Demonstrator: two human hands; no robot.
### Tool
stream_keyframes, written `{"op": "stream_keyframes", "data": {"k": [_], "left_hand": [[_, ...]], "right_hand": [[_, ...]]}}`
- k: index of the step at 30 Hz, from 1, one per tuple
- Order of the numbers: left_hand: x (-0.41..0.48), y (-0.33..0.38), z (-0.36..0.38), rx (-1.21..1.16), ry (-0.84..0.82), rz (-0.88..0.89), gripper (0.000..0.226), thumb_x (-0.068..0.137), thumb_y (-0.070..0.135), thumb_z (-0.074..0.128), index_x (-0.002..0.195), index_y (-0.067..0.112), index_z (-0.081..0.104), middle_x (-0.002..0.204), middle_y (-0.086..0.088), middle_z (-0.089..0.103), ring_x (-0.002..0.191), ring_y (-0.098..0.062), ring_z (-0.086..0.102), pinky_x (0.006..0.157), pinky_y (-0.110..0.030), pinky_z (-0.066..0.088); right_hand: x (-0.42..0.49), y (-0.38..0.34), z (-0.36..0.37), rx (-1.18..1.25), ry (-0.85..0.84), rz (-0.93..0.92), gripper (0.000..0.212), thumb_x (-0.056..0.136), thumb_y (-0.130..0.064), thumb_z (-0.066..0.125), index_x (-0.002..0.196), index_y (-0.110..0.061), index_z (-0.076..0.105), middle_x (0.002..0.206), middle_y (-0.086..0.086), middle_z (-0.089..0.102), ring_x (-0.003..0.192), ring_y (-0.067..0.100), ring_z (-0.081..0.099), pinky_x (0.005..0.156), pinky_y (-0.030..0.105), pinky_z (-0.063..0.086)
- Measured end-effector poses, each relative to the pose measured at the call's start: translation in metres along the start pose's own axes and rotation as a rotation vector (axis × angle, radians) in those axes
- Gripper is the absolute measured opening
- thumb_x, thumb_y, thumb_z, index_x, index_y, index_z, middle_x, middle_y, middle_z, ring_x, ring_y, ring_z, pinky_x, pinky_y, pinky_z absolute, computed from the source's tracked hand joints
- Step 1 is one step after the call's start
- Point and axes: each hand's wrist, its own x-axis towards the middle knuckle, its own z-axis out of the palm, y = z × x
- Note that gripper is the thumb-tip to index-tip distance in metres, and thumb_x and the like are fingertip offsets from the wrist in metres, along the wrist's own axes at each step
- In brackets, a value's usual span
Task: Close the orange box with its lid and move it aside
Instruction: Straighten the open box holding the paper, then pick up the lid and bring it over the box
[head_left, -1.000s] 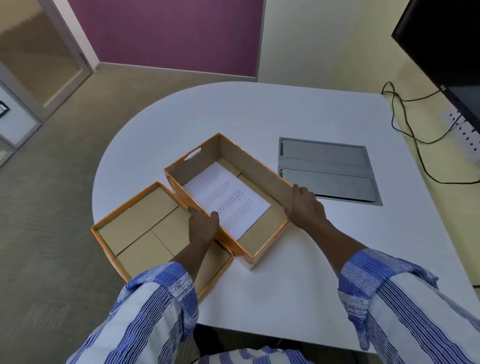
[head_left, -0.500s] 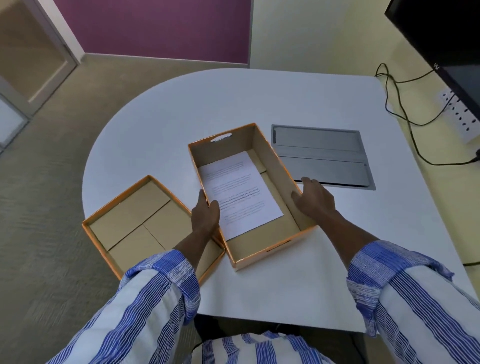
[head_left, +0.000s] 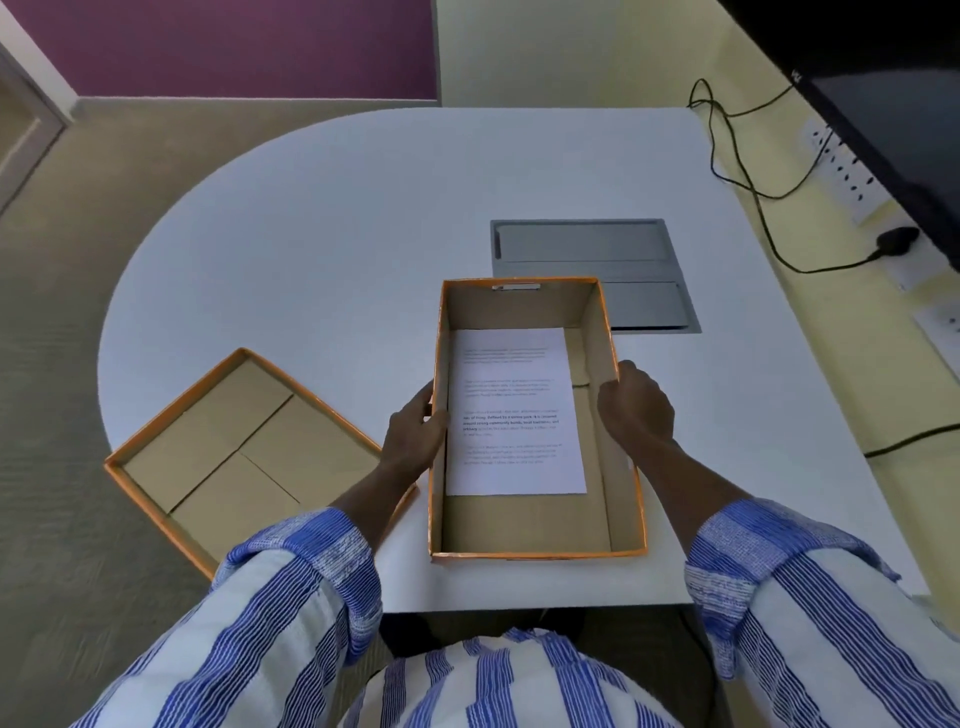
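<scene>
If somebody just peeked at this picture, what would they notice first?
Probably the open orange box in the middle of the white table, with a printed sheet of paper lying flat inside. The left hand and right hand grip its two long sides. Its orange lid lies upside down at the table's left edge, not on the box yet.

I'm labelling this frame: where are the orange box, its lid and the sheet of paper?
orange box (head_left: 626, 499): head view, right wall.
lid (head_left: 228, 457): head view, inner cardboard face.
sheet of paper (head_left: 514, 415): head view, middle of the page.
</scene>
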Motion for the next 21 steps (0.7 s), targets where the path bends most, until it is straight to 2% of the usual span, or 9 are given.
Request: {"op": "stream_keyframes", "data": {"k": [3,6,8,10,11,13,15,17,21], "left_hand": [[-0.008,-0.005,0.005,-0.005,-0.004,-0.021,0.066,0.082,0.043,0.042,0.147,0.031,0.052,0.123,0.003,0.068,0.11,-0.02,0.063,0.082,-0.031,0.048],[-0.009,-0.011,0.008,0.025,-0.009,-0.019,0.057,0.093,0.037,0.048,0.149,0.026,0.05,0.132,-0.003,0.067,0.116,-0.023,0.061,0.086,-0.032,0.046],[-0.007,-0.013,0.007,0.041,-0.019,-0.029,0.054,0.099,0.033,0.052,0.151,0.023,0.046,0.139,-0.006,0.062,0.122,-0.025,0.059,0.092,-0.034,0.047],[-0.006,-0.013,0.003,0.023,-0.014,-0.059,0.058,0.1,0.037,0.054,0.154,0.02,0.042,0.145,-0.008,0.058,0.127,-0.027,0.056,0.102,-0.042,0.05],[-0.006,-0.013,0.0,0.014,0.003,-0.067,0.06,0.1,0.041,0.055,0.154,0.019,0.041,0.146,-0.009,0.056,0.128,-0.027,0.056,0.104,-0.044,0.05],[-0.007,-0.015,-0.011,0.008,0.07,-0.076,0.065,0.098,0.051,0.057,0.153,0.017,0.044,0.146,-0.009,0.056,0.124,-0.024,0.057,0.103,-0.036,0.046],[-0.01,-0.022,-0.025,-0.002,0.14,-0.094,0.069,0.096,0.056,0.058,0.149,0.014,0.048,0.144,-0.01,0.057,0.119,-0.021,0.057,0.097,-0.031,0.042],[-0.015,-0.033,-0.044,-0.004,0.204,-0.116,0.067,0.097,0.054,0.058,0.147,0.01,0.051,0.143,-0.012,0.057,0.121,-0.023,0.057,0.097,-0.03,0.042],[-0.03,-0.067,-0.086,0.069,0.354,-0.178,0.052,0.101,0.041,0.058,0.14,0.006,0.056,0.136,-0.017,0.06,0.114,-0.029,0.061,0.099,-0.036,0.046]], "right_hand": [[-0.011,0.013,0.004,0.011,-0.008,0.015,0.025,0.093,-0.018,0.048,0.112,-0.004,0.058,0.1,0.015,0.07,0.077,0.03,0.062,0.068,0.032,0.041],[-0.018,0.015,0.007,0.022,-0.021,0.039,0.029,0.094,-0.019,0.049,0.118,-0.005,0.057,0.106,0.015,0.07,0.087,0.034,0.068,0.071,0.032,0.045],[-0.021,0.01,0.005,0.024,-0.008,0.054,0.034,0.093,-0.019,0.052,0.124,-0.005,0.054,0.112,0.017,0.067,0.093,0.037,0.067,0.075,0.037,0.048],[-0.022,0.001,0.001,-0.004,0.054,0.027,0.047,0.091,-0.022,0.058,0.134,-0.004,0.049,0.123,0.021,0.062,0.105,0.04,0.063,0.082,0.044,0.051],[-0.023,-0.005,-0.001,-0.031,0.094,-0.006,0.054,0.09,-0.024,0.061,0.138,-0.004,0.046,0.128,0.022,0.059,0.111,0.041,0.06,0.087,0.046,0.05],[-0.023,-0.023,-0.003,-0.059,0.151,-0.103,0.062,0.09,-0.029,0.063,0.143,-0.004,0.043,0.137,0.022,0.053,0.122,0.04,0.054,0.096,0.047,0.046],[-0.024,-0.049,0.0,-0.024,0.171,-0.218,0.063,0.092,-0.033,0.061,0.145,-0.003,0.042,0.144,0.023,0.049,0.13,0.04,0.048,0.104,0.048,0.041],[-0.027,-0.083,0.007,0.05,0.174,-0.338,0.062,0.092,-0.03,0.062,0.143,0.002,0.044,0.143,0.026,0.05,0.129,0.044,0.048,0.105,0.051,0.04],[-0.046,-0.156,0.034,0.092,0.019,-0.566,0.06,0.094,-0.029,0.058,0.144,0.0,0.045,0.146,0.022,0.049,0.137,0.04,0.043,0.111,0.047,0.036]]}}
